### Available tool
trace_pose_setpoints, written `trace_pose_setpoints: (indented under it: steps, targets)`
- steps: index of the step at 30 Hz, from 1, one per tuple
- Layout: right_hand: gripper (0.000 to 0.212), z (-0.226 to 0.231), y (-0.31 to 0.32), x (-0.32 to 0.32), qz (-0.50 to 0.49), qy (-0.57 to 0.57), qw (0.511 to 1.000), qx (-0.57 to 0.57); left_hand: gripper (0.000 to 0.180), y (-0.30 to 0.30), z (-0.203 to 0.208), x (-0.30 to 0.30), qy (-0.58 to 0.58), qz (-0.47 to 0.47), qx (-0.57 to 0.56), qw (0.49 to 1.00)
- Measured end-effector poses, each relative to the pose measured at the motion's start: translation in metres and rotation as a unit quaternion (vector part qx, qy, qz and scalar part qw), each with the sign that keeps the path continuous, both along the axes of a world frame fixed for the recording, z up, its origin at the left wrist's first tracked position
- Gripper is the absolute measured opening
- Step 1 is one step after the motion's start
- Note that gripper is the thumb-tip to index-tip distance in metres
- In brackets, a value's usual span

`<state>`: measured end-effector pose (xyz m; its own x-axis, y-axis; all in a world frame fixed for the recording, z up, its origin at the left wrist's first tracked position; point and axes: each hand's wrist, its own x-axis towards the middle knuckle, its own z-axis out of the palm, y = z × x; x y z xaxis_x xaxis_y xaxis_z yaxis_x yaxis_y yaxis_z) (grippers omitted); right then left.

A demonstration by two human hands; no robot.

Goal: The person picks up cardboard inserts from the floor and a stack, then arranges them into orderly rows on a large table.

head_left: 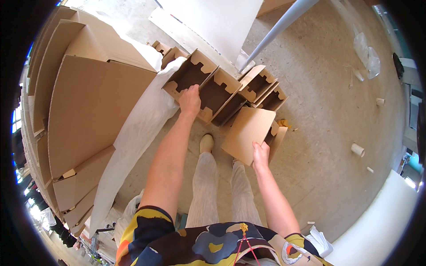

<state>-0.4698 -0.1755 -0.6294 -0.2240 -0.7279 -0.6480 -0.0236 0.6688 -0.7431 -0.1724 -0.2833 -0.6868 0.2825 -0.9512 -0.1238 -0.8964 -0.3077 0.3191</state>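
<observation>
Several brown open cardboard boxes (218, 91) with notched flaps stand in a cluster in front of my feet. My left hand (190, 101) has its fingers closed over the near edge of an open box (191, 73) at the left of the cluster. Lower down on the right, my right hand (261, 154) grips the edge of another cardboard box (249, 132). That box is tilted, with a smooth flat side facing up and its notched opening toward the right. Part of my right hand's grip is hidden by the cardboard.
Large folded cardboard sheets (95, 111) are stacked at the left, with white plastic film (140, 128) hanging along them. A grey pole (279, 31) slants down behind the boxes beside a white panel (217, 26). Cardboard tubes (357, 150) and clear plastic (367, 55) lie on the floor.
</observation>
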Motion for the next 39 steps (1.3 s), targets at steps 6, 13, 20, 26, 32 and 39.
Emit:
trace_pose_setpoints:
  steps: [6,13,20,26,32,39]
  targets:
    - [0.047,-0.025,-0.041,0.068,0.068,-0.096,0.993,0.022,0.044,0.007,0.005,0.006,0.022,-0.015,-0.011,1.000]
    - [0.059,-0.050,-0.048,0.076,0.216,0.009,0.975,0.047,0.061,0.032,0.029,0.003,0.022,-0.024,-0.021,0.999]
    - [0.056,-0.037,-0.046,0.065,0.168,-0.028,0.984,0.054,0.061,0.074,0.062,-0.013,0.087,0.018,-0.028,0.996]
    - [0.042,0.016,-0.018,0.048,0.264,0.000,0.962,0.072,0.057,0.173,0.080,-0.013,0.083,0.016,0.030,0.996]
    - [0.029,0.049,0.030,-0.015,0.352,-0.012,0.927,0.129,0.033,0.270,0.146,-0.017,0.094,0.074,0.078,0.990]
    - [0.024,0.117,0.022,-0.026,0.473,0.004,0.871,0.133,0.030,0.308,0.244,-0.021,0.107,0.166,-0.003,0.980]
